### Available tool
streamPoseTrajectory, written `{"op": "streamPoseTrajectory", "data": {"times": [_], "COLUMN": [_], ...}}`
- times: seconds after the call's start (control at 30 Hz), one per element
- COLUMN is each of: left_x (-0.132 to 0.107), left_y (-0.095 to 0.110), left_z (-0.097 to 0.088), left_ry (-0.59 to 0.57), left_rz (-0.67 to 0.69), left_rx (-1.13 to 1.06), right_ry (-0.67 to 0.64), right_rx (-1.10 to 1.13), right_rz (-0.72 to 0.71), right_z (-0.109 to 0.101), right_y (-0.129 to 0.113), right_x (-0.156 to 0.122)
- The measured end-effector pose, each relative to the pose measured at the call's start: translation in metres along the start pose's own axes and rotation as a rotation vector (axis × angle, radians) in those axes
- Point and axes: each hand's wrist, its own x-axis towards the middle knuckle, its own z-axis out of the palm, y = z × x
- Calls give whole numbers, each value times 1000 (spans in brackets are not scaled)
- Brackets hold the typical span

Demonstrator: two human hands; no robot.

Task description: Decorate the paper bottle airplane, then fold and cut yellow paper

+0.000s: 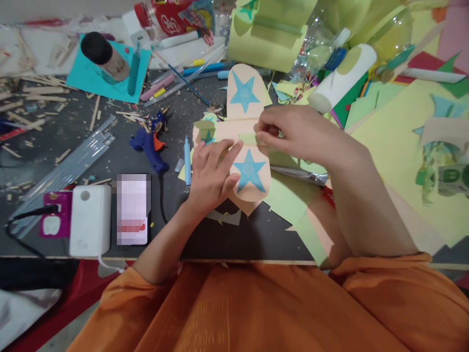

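Note:
A peach paper cutout (222,128) lies on the dark table, with a rounded flap above and below, each bearing a blue star (249,171). My left hand (212,171) rests on it with fingers spread, the index fingertip touching a small pale green paper strip (248,139). At the strip's right end, my right hand (286,129) is closed in a pinch; its fingertips partly hide what they grip. Scissors (298,173) lie under my right forearm. A light blue marker (187,161) stands out left of my left hand.
A blue glue gun (150,146) with its cable lies to the left. Near the front edge are a phone (132,210) and a white power bank (90,220). Clear sticks (69,171) and wood scraps cover the far left. Coloured paper sheets (395,161) and plastic bottles (394,36) crowd the right.

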Motion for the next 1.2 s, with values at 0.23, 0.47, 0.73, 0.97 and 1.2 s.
{"op": "streamPoseTrajectory", "data": {"times": [0.23, 0.47, 0.73, 0.97, 1.2], "left_x": [2, 1, 2, 3, 3], "left_y": [2, 1, 2, 7, 7], "left_z": [0, 4, 5, 5, 5], "left_ry": [-46, 25, 22, -30, -8], "left_rz": [-42, -14, -2, -43, -10], "left_rx": [67, 39, 134, 232, 216], "right_ry": [-19, -20, 19, 114, 119], "right_rx": [-12, 0, 42, 92, -3], "right_rz": [-6, -8, 54, 245, 266], "right_z": [-1, -2, 0, -5, 10], "right_y": [0, 1, -2, -17, -19], "right_x": [1, 1, 0, 3, 6]}}
